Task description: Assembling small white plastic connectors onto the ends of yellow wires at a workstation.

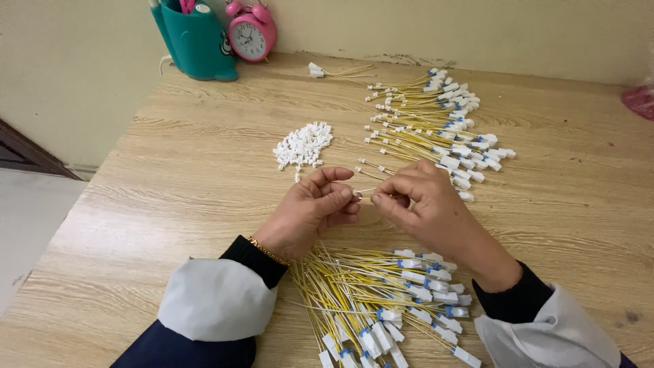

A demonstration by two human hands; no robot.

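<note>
My left hand [315, 206] pinches a tiny white plug housing at its fingertips. My right hand [421, 202] grips the end of a thin yellow wire [368, 191] and holds it against that housing, over the middle of the wooden table [191, 177]. A small heap of loose white plug housings [303, 144] lies just beyond my left hand. Beyond my right hand a spread of yellow wires with white connectors [443, 123] fans out. Another pile of yellow wires with white and blue connectors [381, 300] lies between my forearms near the front edge.
A teal pen holder [197, 41] and a pink twin-bell alarm clock [251, 32] stand at the back left against the wall. One separate wire [337, 71] lies near the back. Something pink [642, 99] shows at the right edge. The table drops off at the left.
</note>
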